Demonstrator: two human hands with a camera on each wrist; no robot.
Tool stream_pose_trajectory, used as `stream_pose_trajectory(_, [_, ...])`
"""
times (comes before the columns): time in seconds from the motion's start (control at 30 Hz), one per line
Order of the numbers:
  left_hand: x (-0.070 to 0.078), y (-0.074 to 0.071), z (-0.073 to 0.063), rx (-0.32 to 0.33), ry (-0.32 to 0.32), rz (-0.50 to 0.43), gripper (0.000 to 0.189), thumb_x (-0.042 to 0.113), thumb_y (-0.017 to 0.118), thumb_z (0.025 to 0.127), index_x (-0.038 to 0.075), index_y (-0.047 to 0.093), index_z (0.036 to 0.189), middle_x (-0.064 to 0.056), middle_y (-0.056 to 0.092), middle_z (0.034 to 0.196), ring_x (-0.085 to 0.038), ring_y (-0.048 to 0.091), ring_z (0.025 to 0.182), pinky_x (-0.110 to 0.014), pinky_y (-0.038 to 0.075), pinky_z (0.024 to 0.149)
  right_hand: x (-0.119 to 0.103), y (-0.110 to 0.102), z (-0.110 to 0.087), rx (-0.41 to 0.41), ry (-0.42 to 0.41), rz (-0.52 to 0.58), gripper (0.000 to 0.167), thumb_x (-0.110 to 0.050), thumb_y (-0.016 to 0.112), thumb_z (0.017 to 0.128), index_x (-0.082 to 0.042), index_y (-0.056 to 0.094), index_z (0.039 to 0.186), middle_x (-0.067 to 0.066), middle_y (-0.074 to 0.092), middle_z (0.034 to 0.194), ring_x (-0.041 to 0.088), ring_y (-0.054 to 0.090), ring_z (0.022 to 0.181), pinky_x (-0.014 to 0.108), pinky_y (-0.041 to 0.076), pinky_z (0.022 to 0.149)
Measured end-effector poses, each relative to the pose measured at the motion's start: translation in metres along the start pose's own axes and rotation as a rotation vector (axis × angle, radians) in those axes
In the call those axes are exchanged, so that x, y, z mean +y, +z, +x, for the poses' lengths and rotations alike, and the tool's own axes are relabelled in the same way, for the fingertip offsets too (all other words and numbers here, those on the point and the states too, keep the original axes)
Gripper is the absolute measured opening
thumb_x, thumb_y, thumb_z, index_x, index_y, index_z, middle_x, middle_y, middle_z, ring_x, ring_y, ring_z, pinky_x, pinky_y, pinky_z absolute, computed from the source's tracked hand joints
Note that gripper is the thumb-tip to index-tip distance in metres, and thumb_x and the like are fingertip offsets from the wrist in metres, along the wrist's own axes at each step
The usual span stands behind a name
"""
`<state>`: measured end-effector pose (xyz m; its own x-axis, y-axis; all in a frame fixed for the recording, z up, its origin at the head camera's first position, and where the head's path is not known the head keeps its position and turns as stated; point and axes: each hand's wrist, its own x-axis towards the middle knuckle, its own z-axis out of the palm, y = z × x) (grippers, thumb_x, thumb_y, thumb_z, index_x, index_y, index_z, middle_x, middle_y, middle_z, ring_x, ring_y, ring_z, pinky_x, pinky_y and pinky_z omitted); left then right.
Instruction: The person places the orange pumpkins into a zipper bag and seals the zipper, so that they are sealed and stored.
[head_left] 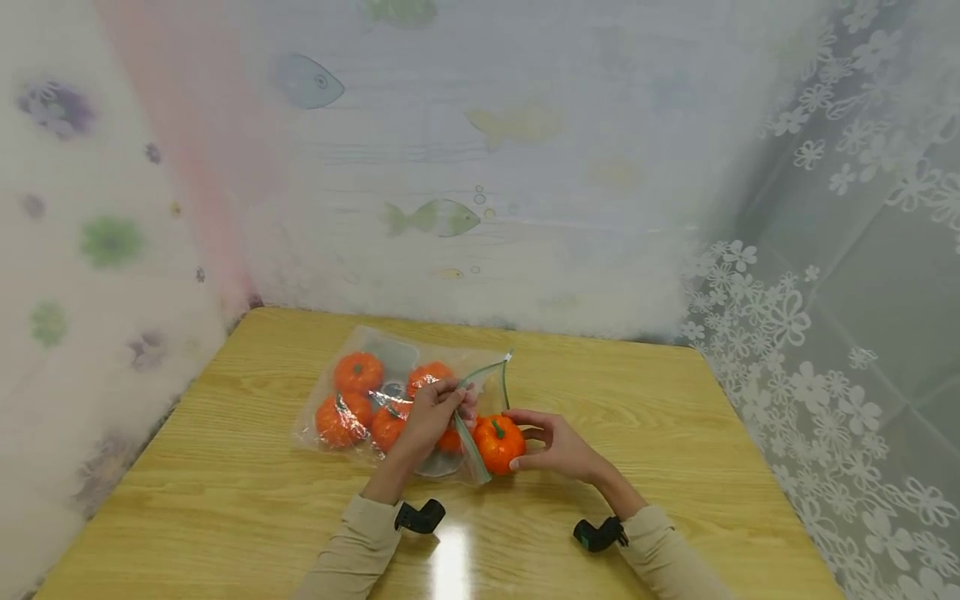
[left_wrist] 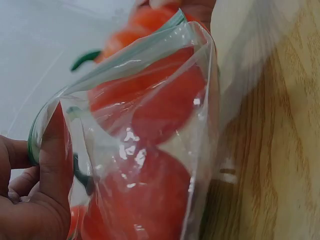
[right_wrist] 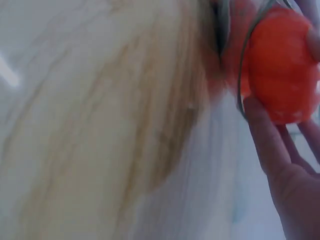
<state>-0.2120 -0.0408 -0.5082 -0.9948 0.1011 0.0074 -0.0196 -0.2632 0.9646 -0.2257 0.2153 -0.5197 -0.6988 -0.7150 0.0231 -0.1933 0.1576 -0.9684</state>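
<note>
My left hand (head_left: 433, 414) pinches the green-edged mouth of a clear zip bag (head_left: 420, 354) lying on the table. Inside the bag are several small orange pumpkins (head_left: 358, 372). At the bag's right-hand opening, my right hand (head_left: 558, 448) grips another orange pumpkin (head_left: 498, 446) with a green stem, thumb on the near side and fingers on the far side. In the left wrist view, this pumpkin (left_wrist: 150, 20) shows beyond the zip strip, its lower part behind the clear plastic. The right wrist view has the pumpkin (right_wrist: 282, 70) between thumb and fingers, against the zip edge.
The wooden table (head_left: 637, 400) has its far edge against a curtain (head_left: 487, 250) printed with fish. More patterned curtain hangs at the left and right. Each wrist wears a black camera mount, such as the one on the left wrist (head_left: 422, 517).
</note>
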Motion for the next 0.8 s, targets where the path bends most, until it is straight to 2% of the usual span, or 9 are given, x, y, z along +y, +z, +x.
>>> stream_pose_trajectory(0.17, [0.001, 0.002, -0.004, 0.001, -0.001, 0.008, 0.027, 0.003, 0.049, 0.107, -0.012, 0.059, 0.127, -0.016, 0.07, 0.097, -0.012, 0.069, 0.07, -0.025, 0.062, 0.067, -0.002, 0.013, 0.006, 0.079, 0.037, -0.043, 0.069, -0.009, 0.08, 0.089, -0.003, 0.048, 0.149, 0.02, 0.048, 0.152, 0.035, 0.06, 0.123, 0.034, 0.059, 0.094])
stream_pose_trajectory(0.23, [0.002, 0.003, -0.004, 0.003, 0.005, 0.018, 0.026, 0.003, 0.049, 0.107, -0.012, 0.06, 0.125, -0.013, 0.07, 0.095, -0.012, 0.069, 0.07, -0.025, 0.062, 0.068, -0.002, 0.019, 0.008, 0.125, 0.035, -0.056, 0.068, -0.01, 0.081, 0.088, -0.003, 0.05, 0.148, 0.02, 0.049, 0.151, 0.037, 0.06, 0.122, 0.034, 0.059, 0.093])
stream_pose_trajectory(0.33, [0.001, 0.003, -0.005, -0.001, 0.016, 0.021, 0.025, 0.004, 0.049, 0.107, -0.011, 0.061, 0.124, -0.011, 0.07, 0.093, -0.012, 0.069, 0.069, -0.026, 0.062, 0.068, -0.005, 0.029, 0.013, 0.198, 0.031, -0.082, 0.07, -0.009, 0.083, 0.085, -0.004, 0.051, 0.147, 0.019, 0.05, 0.148, 0.039, 0.061, 0.12, 0.036, 0.06, 0.092])
stream_pose_trajectory(0.53, [0.002, 0.001, -0.004, -0.009, 0.008, 0.005, 0.027, 0.006, 0.048, 0.108, -0.01, 0.06, 0.127, -0.005, 0.07, 0.091, -0.012, 0.069, 0.068, -0.025, 0.062, 0.064, -0.01, 0.043, 0.025, 0.329, 0.032, -0.212, 0.072, -0.003, 0.085, 0.081, -0.003, 0.052, 0.146, 0.019, 0.055, 0.141, 0.038, 0.065, 0.113, 0.036, 0.063, 0.084])
stream_pose_trajectory(0.63, [0.003, -0.002, -0.003, 0.011, 0.017, 0.021, 0.028, 0.007, 0.049, 0.108, -0.01, 0.06, 0.127, -0.006, 0.07, 0.091, -0.011, 0.069, 0.066, -0.024, 0.061, 0.061, -0.014, 0.046, 0.028, 0.339, 0.039, -0.258, 0.072, -0.004, 0.085, 0.081, -0.003, 0.053, 0.146, 0.02, 0.057, 0.139, 0.038, 0.066, 0.112, 0.035, 0.063, 0.082])
stream_pose_trajectory(0.8, [0.01, -0.005, -0.004, 0.02, 0.012, 0.034, 0.028, 0.006, 0.05, 0.107, -0.008, 0.06, 0.13, -0.021, 0.07, 0.102, -0.011, 0.069, 0.065, -0.024, 0.061, 0.061, -0.023, 0.046, 0.027, 0.294, 0.087, -0.302, 0.074, -0.006, 0.085, 0.081, -0.001, 0.052, 0.147, 0.02, 0.056, 0.142, 0.034, 0.066, 0.109, 0.032, 0.063, 0.079])
